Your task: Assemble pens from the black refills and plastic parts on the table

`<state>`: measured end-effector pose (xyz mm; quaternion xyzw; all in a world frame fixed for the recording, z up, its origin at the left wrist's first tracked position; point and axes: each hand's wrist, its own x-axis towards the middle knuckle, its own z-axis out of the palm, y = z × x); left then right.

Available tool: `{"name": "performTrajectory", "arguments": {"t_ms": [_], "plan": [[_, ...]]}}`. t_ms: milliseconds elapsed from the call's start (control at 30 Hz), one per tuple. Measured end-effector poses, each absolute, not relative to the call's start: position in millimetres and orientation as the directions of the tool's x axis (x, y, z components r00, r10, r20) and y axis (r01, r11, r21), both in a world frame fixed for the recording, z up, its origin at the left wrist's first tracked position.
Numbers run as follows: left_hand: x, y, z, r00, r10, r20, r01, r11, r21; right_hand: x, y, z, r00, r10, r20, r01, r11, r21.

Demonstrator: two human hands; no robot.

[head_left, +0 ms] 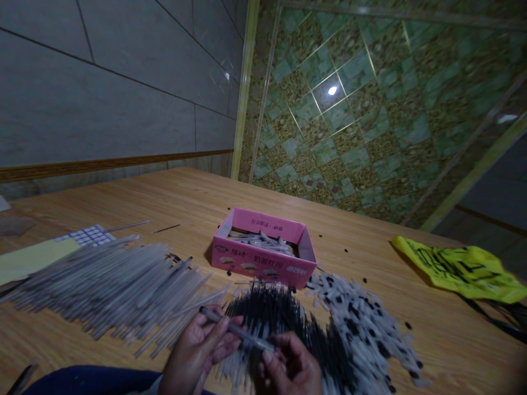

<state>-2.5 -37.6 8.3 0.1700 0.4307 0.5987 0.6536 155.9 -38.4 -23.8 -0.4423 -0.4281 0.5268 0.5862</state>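
My left hand [197,348] is closed around a clear-barrelled pen [239,330], thumb on top, with the pen's dark end pointing up to the left. At the pen's other end, the fingertips of my right hand [294,365] pinch the translucent tip. Beneath and just beyond the hands lies a heap of thin black-and-clear pen refills [284,307]. A pile of clear tubes [107,285] spreads out to the left. On the right are many small translucent caps [370,329] mixed with black pieces. Behind the heap a pink box [263,266] holds several finished-looking pens [263,241].
A yellow bag [461,271] with black lettering lies at the right of the wooden table [197,203]. Yellow paper [37,259] and a blue-checked piece [88,235] are on the left. Small black bits are scattered about. A grey tiled wall [123,82] stands behind.
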Motion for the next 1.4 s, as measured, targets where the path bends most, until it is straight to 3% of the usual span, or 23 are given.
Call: {"name": "performTrajectory", "arguments": {"t_ms": [133, 600, 967, 1267, 1400], "plan": [[0, -39, 10, -0.091, 0.919, -0.385, -0.661, 0.233, 0.713, 156, -40, -24, 0.096, 0.993, 0.064, -0.188, 0.081, -0.979], [1, -43, 6, -0.14, 0.899, -0.414, -0.667, 0.224, 0.711, 153, -38, -32, 0.079, 0.992, 0.096, -0.259, 0.114, -0.959], [4, -46, 10, -0.159, 0.905, -0.394, -0.638, 0.21, 0.741, 151, -40, -36, -0.023, 1.0, 0.016, -0.374, 0.006, -0.927], [-3, -40, 11, -0.124, 0.925, -0.359, -0.598, 0.219, 0.771, 149, -34, -42, -0.008, 0.999, 0.031, -0.37, 0.026, -0.929], [-7, -38, 9, -0.124, 0.918, -0.376, -0.595, 0.235, 0.769, 151, -32, -40, 0.038, 0.998, 0.057, -0.275, 0.065, -0.959]]}}
